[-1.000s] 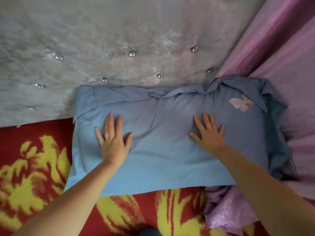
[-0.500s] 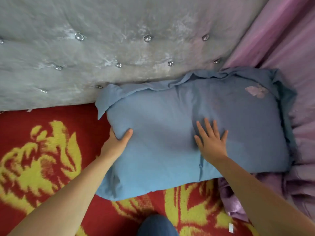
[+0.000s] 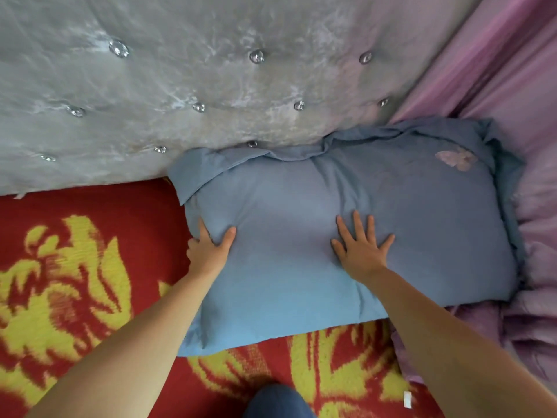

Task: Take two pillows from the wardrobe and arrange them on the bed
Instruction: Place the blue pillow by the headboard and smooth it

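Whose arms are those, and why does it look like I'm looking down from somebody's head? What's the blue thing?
The camera sits on a person's head and looks down, so you see that person's own bare arms. The blue thing is a pillow lying on a red and yellow blanket, pushed against the grey buttoned headboard. A pink curtain hangs on the right. The left hand grips the pillow's left edge, thumb on top. The right hand lies flat on the pillow, fingers spread.

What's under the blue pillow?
The blue pillow lies on a red and yellow blanket, and its right end sits on crumpled purple fabric. Anything directly beneath its middle is covered, so that can't be told.
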`<state>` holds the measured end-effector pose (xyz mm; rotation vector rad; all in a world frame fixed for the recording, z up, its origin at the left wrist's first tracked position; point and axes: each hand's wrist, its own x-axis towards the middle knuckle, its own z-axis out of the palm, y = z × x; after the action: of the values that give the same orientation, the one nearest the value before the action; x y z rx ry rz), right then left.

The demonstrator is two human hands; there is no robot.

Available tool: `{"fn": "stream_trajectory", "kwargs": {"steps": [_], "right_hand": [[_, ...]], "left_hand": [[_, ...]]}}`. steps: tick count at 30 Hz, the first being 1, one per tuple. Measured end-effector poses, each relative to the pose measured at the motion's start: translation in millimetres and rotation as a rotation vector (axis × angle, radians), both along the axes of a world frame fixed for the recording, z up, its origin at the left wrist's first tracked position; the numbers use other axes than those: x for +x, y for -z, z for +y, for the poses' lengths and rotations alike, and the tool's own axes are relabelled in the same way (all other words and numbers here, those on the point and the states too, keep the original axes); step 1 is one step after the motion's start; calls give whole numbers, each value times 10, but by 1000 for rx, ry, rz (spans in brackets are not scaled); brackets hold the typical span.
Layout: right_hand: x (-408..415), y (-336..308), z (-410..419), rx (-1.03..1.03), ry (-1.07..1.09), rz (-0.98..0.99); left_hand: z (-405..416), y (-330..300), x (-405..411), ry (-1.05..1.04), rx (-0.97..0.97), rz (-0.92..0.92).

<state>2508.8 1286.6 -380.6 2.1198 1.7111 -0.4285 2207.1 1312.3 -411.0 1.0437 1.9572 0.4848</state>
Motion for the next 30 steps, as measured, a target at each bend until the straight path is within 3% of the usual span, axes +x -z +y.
{"fn": "stream_trajectory", "kwargs": {"steps": [3,6,10,16,19,26,30], "right_hand": [[8,-66,72,-68,2,18],[9,-308,89,-114,3,85],[-1,-832,143,-116,23,181],[-18,-1784,374,98,-28,189],[-107,-2208,482,80,-27,180],[-865,-2915,257,70,62,47],[-1599,-3237,-9,105,121,11]], "left_hand": [[55,0,-32,24,-182,56],[163,-267,44,45,-159,183],[361,-943,286,256,-5,334],[806,-2141,747,688,419,382],[892,-2460,747,817,465,440],[671,-2853,-281,958,503,492],[591,-3351,-1150,1022,635,531]]}}
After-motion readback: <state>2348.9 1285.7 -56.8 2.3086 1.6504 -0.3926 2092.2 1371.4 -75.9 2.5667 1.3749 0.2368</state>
